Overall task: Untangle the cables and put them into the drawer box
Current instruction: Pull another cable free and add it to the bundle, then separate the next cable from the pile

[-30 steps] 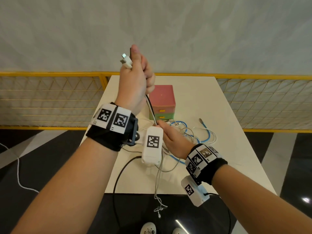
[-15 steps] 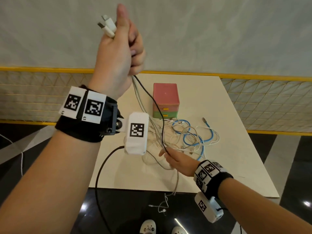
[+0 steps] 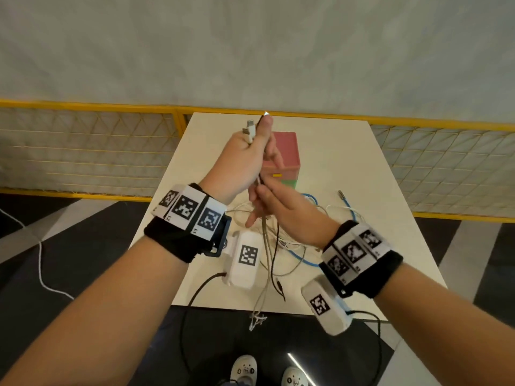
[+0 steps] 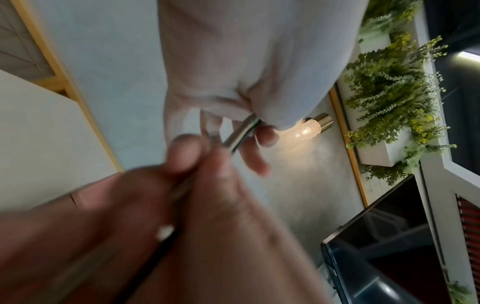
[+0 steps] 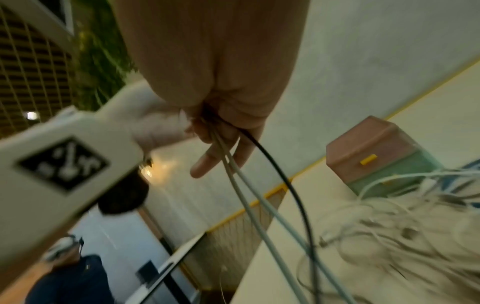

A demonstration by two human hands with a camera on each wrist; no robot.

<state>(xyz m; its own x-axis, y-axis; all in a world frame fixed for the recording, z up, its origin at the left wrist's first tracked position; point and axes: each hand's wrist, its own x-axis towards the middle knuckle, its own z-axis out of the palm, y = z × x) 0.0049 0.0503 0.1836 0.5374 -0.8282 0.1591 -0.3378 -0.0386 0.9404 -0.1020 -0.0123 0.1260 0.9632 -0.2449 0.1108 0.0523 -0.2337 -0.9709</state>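
The left hand (image 3: pixel 239 160) grips white and black cables (image 3: pixel 269 246) above the table (image 3: pixel 348 162), plugs up; the right hand (image 3: pixel 281 210) pinches them just below; the tangle (image 3: pixel 301 246) lies before the drawer box (image 3: pixel 288 151).

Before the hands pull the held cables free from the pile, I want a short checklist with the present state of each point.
1. Left hand grips the white plug ends: ok.
2. Right hand pinches the same strands, below the left: ok.
3. Thin black cable and two grey-white cables hang apart below the hands: ok.
4. Held strands free of the white and blue cable pile on the table: not ok.
5. Pink and green drawer box open: not ok, drawers look closed.
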